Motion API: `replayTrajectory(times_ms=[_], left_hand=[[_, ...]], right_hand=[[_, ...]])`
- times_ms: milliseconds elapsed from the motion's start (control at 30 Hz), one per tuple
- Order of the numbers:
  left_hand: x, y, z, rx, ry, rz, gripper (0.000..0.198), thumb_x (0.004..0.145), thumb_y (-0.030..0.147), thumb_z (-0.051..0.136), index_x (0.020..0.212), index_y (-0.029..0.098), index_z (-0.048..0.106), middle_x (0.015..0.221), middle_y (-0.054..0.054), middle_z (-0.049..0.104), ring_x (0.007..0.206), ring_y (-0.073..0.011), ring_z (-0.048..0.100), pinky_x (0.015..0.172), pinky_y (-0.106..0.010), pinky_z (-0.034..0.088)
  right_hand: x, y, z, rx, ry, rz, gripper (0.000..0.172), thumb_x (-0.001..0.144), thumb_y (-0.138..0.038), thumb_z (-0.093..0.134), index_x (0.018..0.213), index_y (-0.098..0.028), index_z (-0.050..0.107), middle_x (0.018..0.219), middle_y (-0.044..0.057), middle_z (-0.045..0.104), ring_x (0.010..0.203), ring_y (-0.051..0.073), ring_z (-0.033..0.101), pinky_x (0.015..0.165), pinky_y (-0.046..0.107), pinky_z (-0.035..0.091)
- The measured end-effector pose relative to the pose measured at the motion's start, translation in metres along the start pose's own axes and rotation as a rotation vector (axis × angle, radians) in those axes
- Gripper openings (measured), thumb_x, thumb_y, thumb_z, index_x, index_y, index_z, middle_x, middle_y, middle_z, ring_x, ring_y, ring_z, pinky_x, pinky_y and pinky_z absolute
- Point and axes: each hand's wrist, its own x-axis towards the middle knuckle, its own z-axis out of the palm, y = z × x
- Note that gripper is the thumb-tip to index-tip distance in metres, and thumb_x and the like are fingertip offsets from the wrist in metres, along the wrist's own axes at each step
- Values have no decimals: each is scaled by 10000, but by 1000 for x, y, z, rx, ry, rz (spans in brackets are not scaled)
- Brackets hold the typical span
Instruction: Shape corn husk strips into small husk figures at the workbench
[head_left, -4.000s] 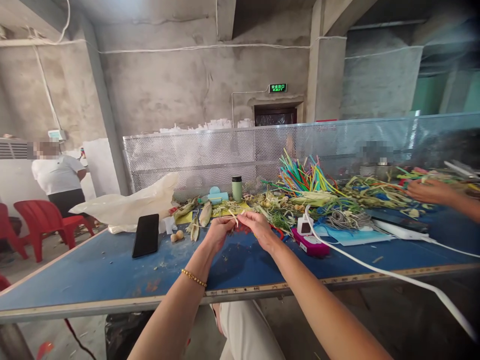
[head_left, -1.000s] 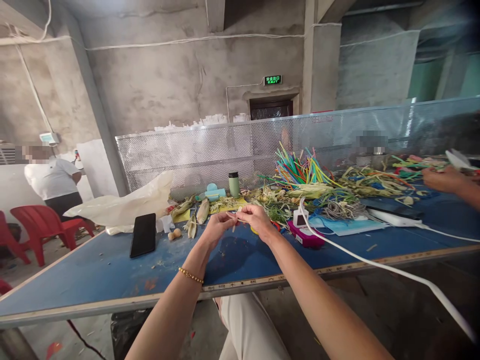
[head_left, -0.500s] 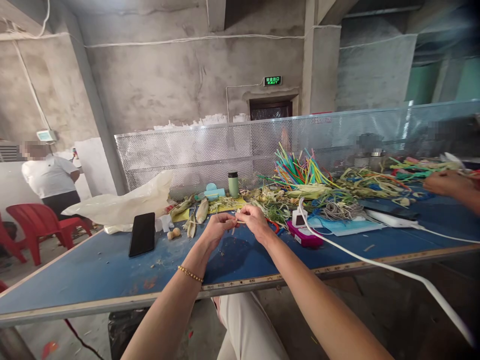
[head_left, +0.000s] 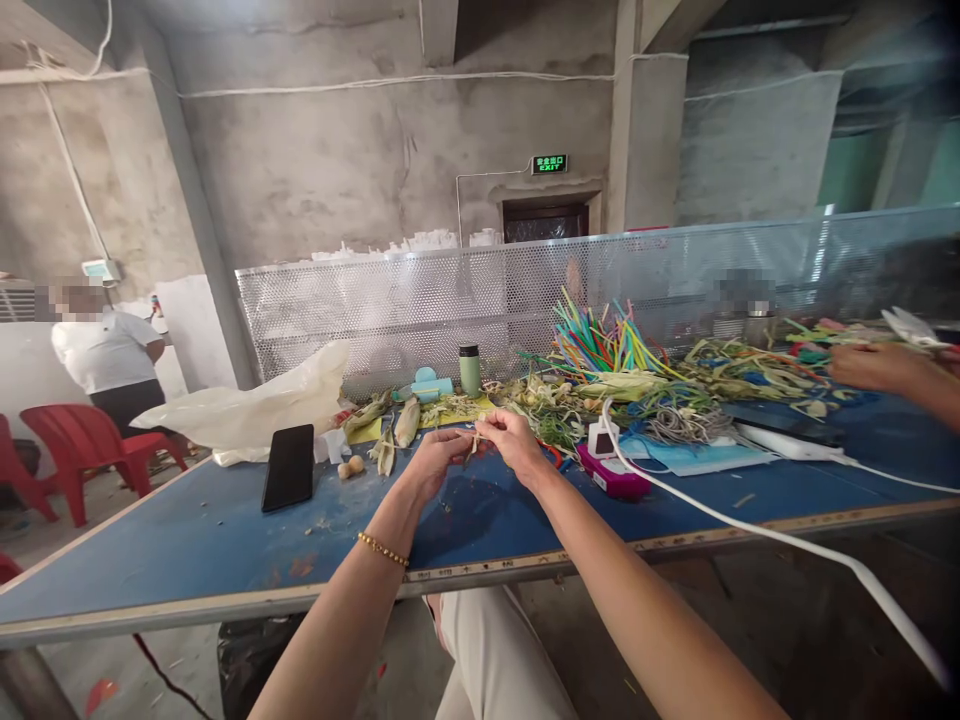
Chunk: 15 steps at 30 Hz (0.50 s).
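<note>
Close together over the blue table [head_left: 225, 540], both hands pinch a small pale strip of what looks like corn husk [head_left: 474, 446]. My left hand [head_left: 439, 462], with a beaded bracelet at the wrist, has its fingers closed on one side of the strip. From the other side, the thumb and fingers of my right hand [head_left: 514, 448] are closed on it. Its exact shape is partly hidden by the fingertips. Just left of my hands lie a dried corn husk [head_left: 407, 424] and two small round wooden balls [head_left: 350, 467].
A black phone [head_left: 289, 468] and a plastic bag [head_left: 255, 405] lie left. Behind stand a green bottle [head_left: 469, 371] and colourful pipe cleaners [head_left: 604, 345]. A white cable [head_left: 750, 530] runs from a magenta box [head_left: 615, 475]. Another person's hand [head_left: 874, 367] works at right.
My hands stay together, with fingers slightly shifted; a bit more of the pale strip shows between them. The co-worker's hand at right has moved a little left, and scissors show more clearly beside it.
</note>
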Motion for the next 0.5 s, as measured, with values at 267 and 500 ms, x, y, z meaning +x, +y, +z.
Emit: replayTrajectory(times_ms=[267, 500], left_hand=[[2, -4, -3, -36, 23, -9, 356, 568, 378, 846, 779, 112, 741, 733, -87, 708, 679, -151, 618, 620, -255, 379], [9, -8, -5, 9, 296, 52, 320, 545, 322, 840, 746, 119, 694, 617, -49, 680, 556, -122, 591, 539, -230, 362]], right_hand=[[-2, -3, -1, -51, 8, -78, 273, 732, -440, 648, 700, -173, 602, 582, -4, 579, 518, 135, 512, 512, 258, 403], [2, 4, -5, -389, 199, -362, 144, 819, -298, 558, 745, -186, 612, 742, 48, 650, 685, 176, 594, 648, 285, 467]])
